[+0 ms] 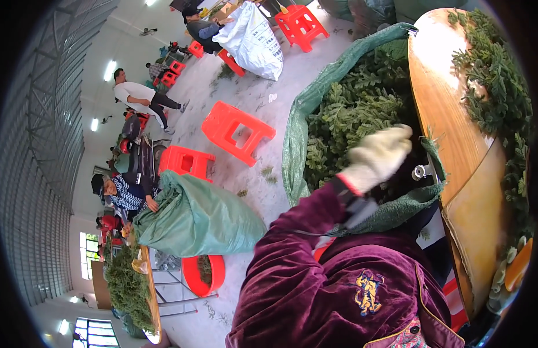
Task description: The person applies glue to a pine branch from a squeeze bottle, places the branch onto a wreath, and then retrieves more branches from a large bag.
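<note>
My left hand [380,155], in a cream knitted glove with a red cuff, is over the mouth of a green woven sack [296,124]. Motion blurs its fingers, so I cannot tell whether they are open or hold anything. Cut green fir sprigs [361,110] fill the sack below the glove. A metal clamp [422,172] sits at the sack's rim, against the edge of a wooden table [434,69]. More sprigs [492,75] lie along that table. My right hand does not show.
Red plastic stools [214,119] stand on the floor to the left, near a bulging green sack [205,217] and a red tub [222,268]. A white sack [254,40] is farther off. People stand or work around the hall. An orange object [519,265] is at the right rim.
</note>
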{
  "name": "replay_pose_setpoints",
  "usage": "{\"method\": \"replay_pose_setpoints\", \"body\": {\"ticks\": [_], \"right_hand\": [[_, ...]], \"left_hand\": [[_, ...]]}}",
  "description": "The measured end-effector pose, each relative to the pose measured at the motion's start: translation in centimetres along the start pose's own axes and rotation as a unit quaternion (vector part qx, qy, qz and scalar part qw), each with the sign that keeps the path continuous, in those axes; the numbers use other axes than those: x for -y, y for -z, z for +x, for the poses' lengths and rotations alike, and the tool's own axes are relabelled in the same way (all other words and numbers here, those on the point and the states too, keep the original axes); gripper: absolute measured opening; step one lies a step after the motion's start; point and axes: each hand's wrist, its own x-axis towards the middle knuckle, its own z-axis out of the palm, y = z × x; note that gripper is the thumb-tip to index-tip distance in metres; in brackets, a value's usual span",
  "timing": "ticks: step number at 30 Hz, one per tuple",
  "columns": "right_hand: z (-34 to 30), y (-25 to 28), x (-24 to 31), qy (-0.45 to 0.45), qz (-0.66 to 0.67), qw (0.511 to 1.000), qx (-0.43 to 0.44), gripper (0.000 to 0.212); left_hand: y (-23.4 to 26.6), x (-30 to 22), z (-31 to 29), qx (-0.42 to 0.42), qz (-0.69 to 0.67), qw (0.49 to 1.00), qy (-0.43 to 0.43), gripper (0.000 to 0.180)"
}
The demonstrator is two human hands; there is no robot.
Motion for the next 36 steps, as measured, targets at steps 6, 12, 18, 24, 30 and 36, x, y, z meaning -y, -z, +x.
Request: {"method": "replay_pose_setpoints", "body": {"ticks": [6,12,18,24,30,36], "right_hand": [[-1.4,1.6,1.0,-0.014,-0.001,0.999,-0.045,0.081],[-1.9,3.2,0.8,-0.077,0.004,0.993,-0.093,0.083],[-1.7,3.1,-0.5,-0.013,0.027,0.999,-0.032,0.084],[-5.8,3.9,0.9,0.011,-0.052,0.990,-0.130,0.095],[-3.1,2.4,-1.8,-0.031,-0.108,0.969,-0.221,0.116],[-3.2,0.1,-0.4,-0.012,-0.175,0.972,-0.157,0.121]], "left_hand": [[25.7,14.7,-11.4,-0.401,0.042,0.904,0.144,0.023],[43.0,11.5,-35.2,-0.500,0.399,0.642,0.422,0.024],[36.4,17.6,-32.4,-0.105,0.570,0.689,0.436,0.024],[22.9,14.2,-11.1,-0.356,-0.155,0.865,0.319,0.029],[16.1,7.3,0.3,-0.138,-0.084,0.980,0.116,0.038],[3.3,0.5,8.8,-0.005,0.072,0.956,-0.285,0.045]]}}
